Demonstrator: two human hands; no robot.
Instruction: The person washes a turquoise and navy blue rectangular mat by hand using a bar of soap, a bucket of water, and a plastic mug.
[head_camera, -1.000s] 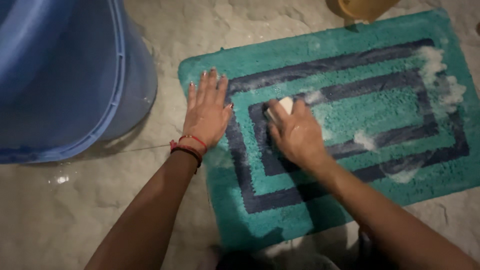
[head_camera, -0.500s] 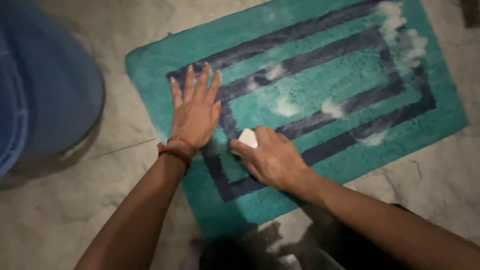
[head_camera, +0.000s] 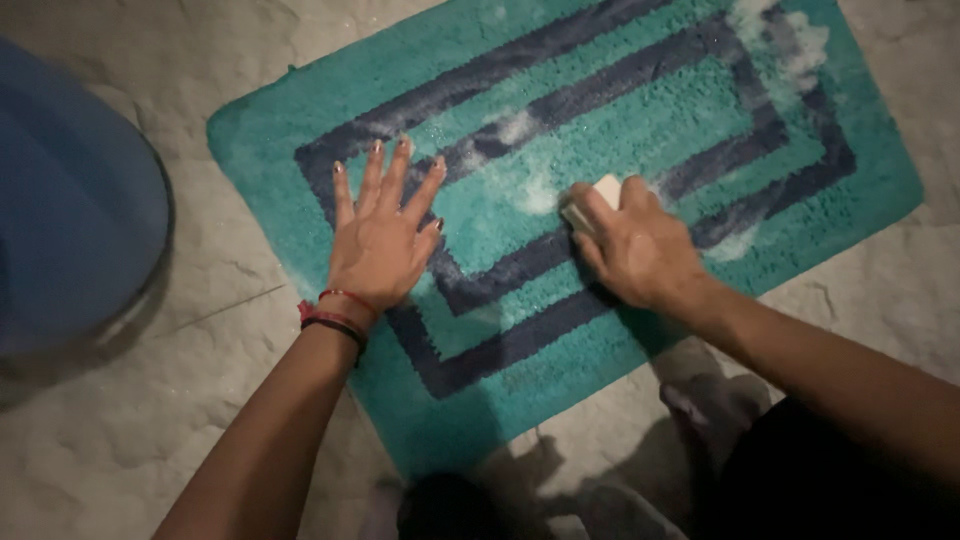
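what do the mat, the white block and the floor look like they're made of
Mat: looks like tufted fabric pile, teal with dark bands; nubby looped texture, wet foam patches.
White block in the right hand: probably bar soap; smooth, pale, lather around it.
Floor: seems stone or cement; grey, matte, uneven, wet.

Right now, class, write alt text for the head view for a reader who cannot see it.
A right hand presses a white soap bar onto a teal bath mat with dark rectangular stripes and foam patches, while the left hand lies flat on it. A blue tub stands beside it on the grey floor.
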